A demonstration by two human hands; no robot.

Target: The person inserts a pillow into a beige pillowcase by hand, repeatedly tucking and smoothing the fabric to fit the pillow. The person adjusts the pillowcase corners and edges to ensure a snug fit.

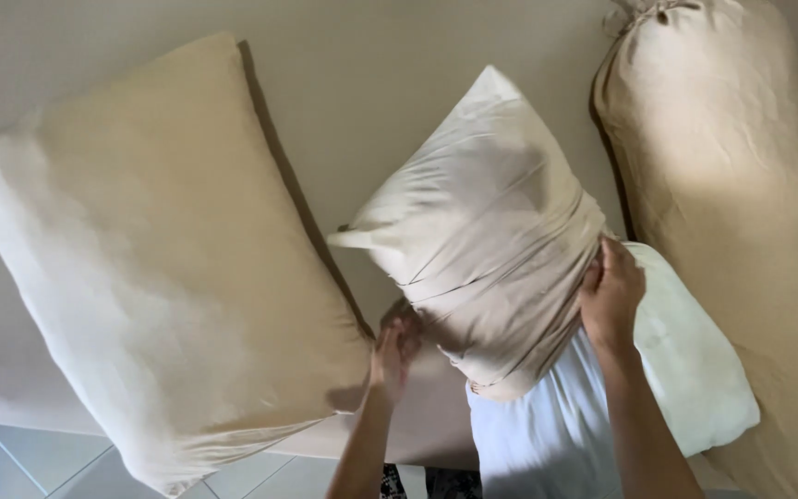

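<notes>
A white pillow (685,370) is partly inside a beige pillowcase (482,231), held up in front of me. My left hand (396,349) grips the lower left edge of the pillowcase. On the right side, my right hand (611,296) clutches the case's open hem where the bare pillow sticks out. The covered end of the pillow points up and away from me.
A large beige pillow (159,259) leans at the left against a pale wall (371,83). A long beige bolster (741,212) with a tied end stands at the right. A white ledge (11,397) runs below, with grey floor tiles (39,462) at the bottom left.
</notes>
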